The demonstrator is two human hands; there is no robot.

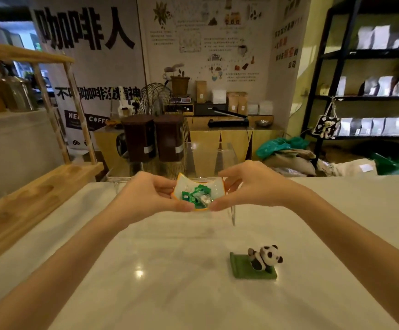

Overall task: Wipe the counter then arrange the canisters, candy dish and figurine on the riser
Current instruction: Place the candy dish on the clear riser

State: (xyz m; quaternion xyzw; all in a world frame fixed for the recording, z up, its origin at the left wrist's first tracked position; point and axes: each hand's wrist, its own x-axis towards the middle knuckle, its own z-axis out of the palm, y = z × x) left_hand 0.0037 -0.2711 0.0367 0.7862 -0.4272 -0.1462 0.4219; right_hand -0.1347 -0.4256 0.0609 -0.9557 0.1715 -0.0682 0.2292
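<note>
Two hands at frame centre: left hand and right hand pinch the cat-shaped candy dish; panda figurine sits lower right on the desk.

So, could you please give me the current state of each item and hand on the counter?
Candy dish: held by both hands over the riser's front, holding green-wrapped candies.
Left hand: gripping the dish's left edge.
Right hand: gripping its right edge.
Canisters: upright, lidded, side by side on the riser.
Riser: clear, right part bare.
Panda figurine: on the counter, untouched.
</note>
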